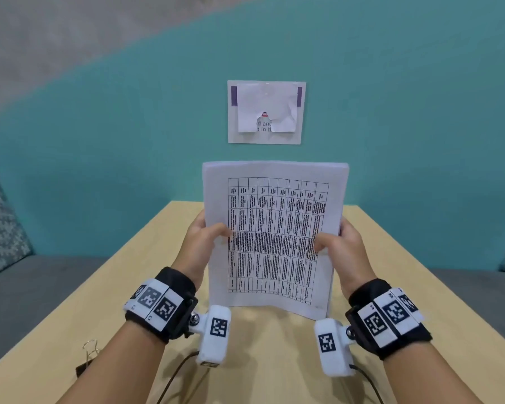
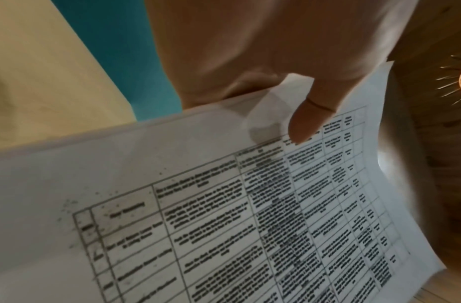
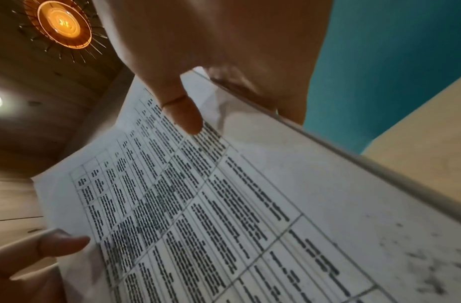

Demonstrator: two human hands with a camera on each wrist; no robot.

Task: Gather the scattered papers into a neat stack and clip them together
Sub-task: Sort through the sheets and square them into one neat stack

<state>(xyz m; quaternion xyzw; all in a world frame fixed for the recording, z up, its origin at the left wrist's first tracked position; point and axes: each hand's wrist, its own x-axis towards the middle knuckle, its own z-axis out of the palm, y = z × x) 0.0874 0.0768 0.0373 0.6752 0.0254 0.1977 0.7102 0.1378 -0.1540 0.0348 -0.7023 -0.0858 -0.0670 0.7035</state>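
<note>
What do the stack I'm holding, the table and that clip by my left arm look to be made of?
Stack of papers: thin white office paper, matte, printed with a black table; it bends where both hands grip it. Table: pale wood-look top, smooth and matte, possibly laminate rather than solid wood. Binder clip: likely metal, with shiny wire handles and a dark body, though it is small in view.

On the wall notice [image 1: 265, 137], mostly hidden behind a crumpled white sheet [image 1: 267, 103], only the fragments "d and" and "d in th" legible. On the top page of the held papers [image 1: 273, 237], a printed table, its small text too blurred to read in all views.
</note>
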